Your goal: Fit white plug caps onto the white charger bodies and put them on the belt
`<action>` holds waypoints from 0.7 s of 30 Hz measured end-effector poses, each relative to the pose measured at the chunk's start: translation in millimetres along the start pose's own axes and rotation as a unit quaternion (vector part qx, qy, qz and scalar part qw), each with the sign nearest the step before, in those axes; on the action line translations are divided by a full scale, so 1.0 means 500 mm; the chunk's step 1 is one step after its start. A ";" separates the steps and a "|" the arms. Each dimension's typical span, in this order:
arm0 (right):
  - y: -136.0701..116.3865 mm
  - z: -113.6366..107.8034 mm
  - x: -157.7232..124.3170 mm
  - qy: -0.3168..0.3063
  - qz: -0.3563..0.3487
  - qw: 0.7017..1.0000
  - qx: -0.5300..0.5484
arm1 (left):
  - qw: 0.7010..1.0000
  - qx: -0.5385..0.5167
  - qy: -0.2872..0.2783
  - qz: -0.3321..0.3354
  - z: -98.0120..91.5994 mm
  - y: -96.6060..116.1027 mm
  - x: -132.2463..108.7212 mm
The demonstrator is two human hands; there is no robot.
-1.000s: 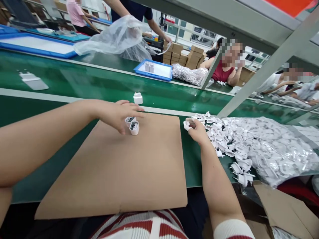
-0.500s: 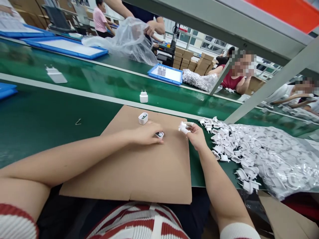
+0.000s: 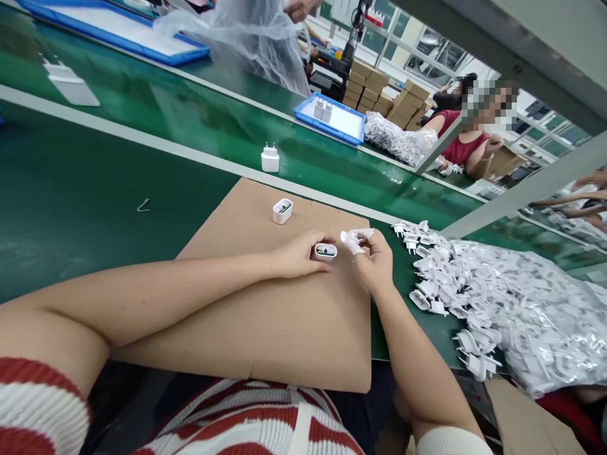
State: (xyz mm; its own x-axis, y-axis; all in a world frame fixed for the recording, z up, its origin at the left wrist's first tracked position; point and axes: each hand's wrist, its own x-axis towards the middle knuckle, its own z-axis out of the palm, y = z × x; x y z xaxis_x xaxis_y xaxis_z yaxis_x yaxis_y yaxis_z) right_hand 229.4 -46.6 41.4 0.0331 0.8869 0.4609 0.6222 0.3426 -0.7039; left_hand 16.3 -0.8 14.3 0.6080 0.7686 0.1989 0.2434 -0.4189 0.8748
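Since half a second ago, left hand (image 3: pixel 296 256) has turned the charger shell (image 3: pixel 325 251) open-end up at centre frame, fingers clamped on it, while right hand (image 3: pixel 379 268) pinches a plug cap (image 3: pixel 351 241) just beside it: likely the mating step, which calls for squaring cap to opening.

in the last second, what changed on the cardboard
The left hand took one open charger shell from the pair and drew it nearer, toward the right hand. The right hand lifted a plug cap off the pile and brought it beside the shell. The second shell and the charger on the belt stayed put.
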 end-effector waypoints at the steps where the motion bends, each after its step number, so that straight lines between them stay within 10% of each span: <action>1: -0.011 0.003 -0.004 0.001 -0.021 1.000 -0.006 | 1.000 -0.004 0.011 0.003 0.004 -0.002 0.002; 8: -0.030 0.024 -0.016 -0.080 -0.175 0.971 -0.139 | 0.999 -0.032 0.042 0.003 0.008 -0.012 0.010; 21: -0.043 0.021 0.003 -0.118 -0.218 0.949 -0.198 | 0.998 -0.048 0.032 -0.030 0.003 -0.013 0.013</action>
State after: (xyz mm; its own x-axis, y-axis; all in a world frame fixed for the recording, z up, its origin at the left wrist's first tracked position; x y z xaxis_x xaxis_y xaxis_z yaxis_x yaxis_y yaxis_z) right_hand 208.0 -49.0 51.6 -0.4409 0.7484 0.4956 0.7829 0.5906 -0.1955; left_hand 19.7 6.2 9.1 0.5446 0.8212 0.1704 0.2017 -0.3255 0.9238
